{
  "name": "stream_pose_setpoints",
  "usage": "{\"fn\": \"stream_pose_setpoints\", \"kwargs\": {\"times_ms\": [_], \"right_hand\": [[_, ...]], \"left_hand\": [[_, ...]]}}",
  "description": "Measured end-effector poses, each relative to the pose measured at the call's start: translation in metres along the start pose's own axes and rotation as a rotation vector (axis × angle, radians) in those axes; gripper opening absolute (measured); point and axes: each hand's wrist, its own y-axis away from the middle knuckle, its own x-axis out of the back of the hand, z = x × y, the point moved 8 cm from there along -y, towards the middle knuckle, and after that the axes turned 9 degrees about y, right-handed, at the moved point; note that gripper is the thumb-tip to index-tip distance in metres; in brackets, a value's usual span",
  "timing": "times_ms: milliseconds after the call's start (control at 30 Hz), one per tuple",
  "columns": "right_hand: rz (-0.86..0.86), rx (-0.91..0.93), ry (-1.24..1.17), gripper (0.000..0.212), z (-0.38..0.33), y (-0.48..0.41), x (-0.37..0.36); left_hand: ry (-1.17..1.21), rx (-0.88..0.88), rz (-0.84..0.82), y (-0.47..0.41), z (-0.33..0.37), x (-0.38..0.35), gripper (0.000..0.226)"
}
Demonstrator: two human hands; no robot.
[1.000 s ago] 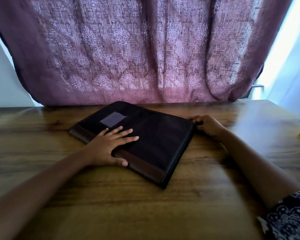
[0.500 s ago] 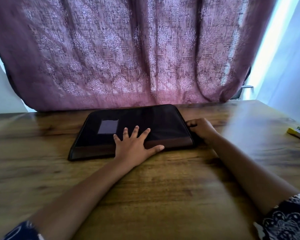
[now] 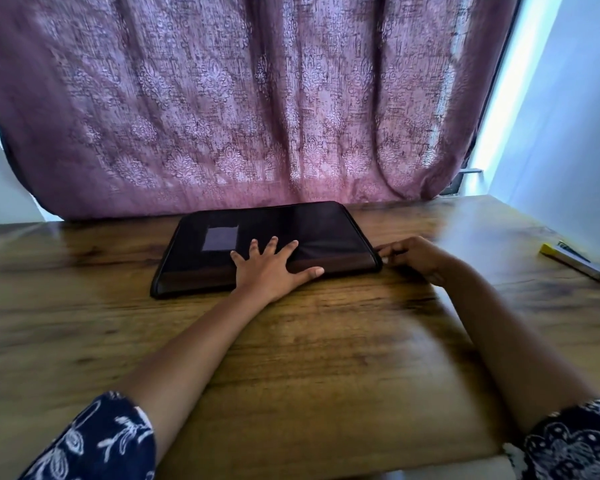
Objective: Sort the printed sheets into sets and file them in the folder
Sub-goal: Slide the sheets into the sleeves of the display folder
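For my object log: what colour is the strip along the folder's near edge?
Brown strip on a black folder; head view shows it.

- The folder (image 3: pixel 319 230) is shown in black, with a brown band (image 3: pixel 343 265) and a pale lilac-grey patch (image 3: pixel 220 238).
- The curtain (image 3: pixel 239 116) is coloured dusty mauve — a damask motif is repeated across it.
- The table (image 3: pixel 326 341) is marked by brown wood grain.
- The left sleeve (image 3: pixel 97 445) and right sleeve (image 3: pixel 575 445) are printed navy with white flowers.
- The slim stick (image 3: pixel 568 259) is tipped yellow.

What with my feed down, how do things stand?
Left hand flat on closed folder. Right hand grips its right corner. No sheets visible. Pens far right, clear.
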Motion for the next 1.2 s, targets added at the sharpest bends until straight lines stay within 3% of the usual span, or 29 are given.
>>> {"fn": "stream_pose_setpoints", "kwargs": {"times_ms": [100,200,333,433,500,633,767,833,967,1067,1200], "right_hand": [[0.252,-0.055,-0.054,0.021,0.009,-0.007,0.019],[0.392,0.114,0.311,0.021,-0.024,-0.006,0.016],[0.288,0.215,0.574,0.045,-0.053,-0.014,-0.013],[0.093,0.150,0.666,0.067,-0.047,-0.021,-0.040],[0.054,0.171,0.706,0.070,-0.051,-0.018,-0.053],[0.127,0.218,0.823,0.073,-0.066,0.001,-0.059],[0.120,0.235,0.866,0.063,-0.079,0.020,-0.067],[0.036,0.220,0.810,0.060,-0.083,0.021,-0.081],[-0.002,0.293,0.810,0.060,-0.095,0.019,-0.123],[-0.166,0.237,0.820,0.066,-0.090,0.030,-0.154],[-0.222,0.221,0.881,0.078,-0.097,0.055,-0.185]], "left_hand": [[0.007,-0.033,-0.012,0.004,0.001,0.000,0.100],[0.000,-0.097,-0.042,0.011,-0.003,0.002,0.099],[0.022,-0.275,-0.055,0.025,-0.023,0.005,0.098],[0.143,-0.392,-0.077,0.037,-0.045,0.016,0.076],[0.189,-0.395,-0.088,0.042,-0.058,0.023,0.070],[0.168,-0.214,-0.036,0.045,-0.090,0.033,0.087],[0.208,0.197,-0.019,0.058,-0.132,0.036,0.066],[0.228,0.320,0.038,0.069,-0.145,0.043,0.071],[0.318,0.376,0.018,0.084,-0.153,0.039,0.083],[0.307,0.375,-0.003,0.086,-0.164,0.036,0.080],[0.202,0.370,0.023,0.088,-0.183,0.051,0.068]]}}
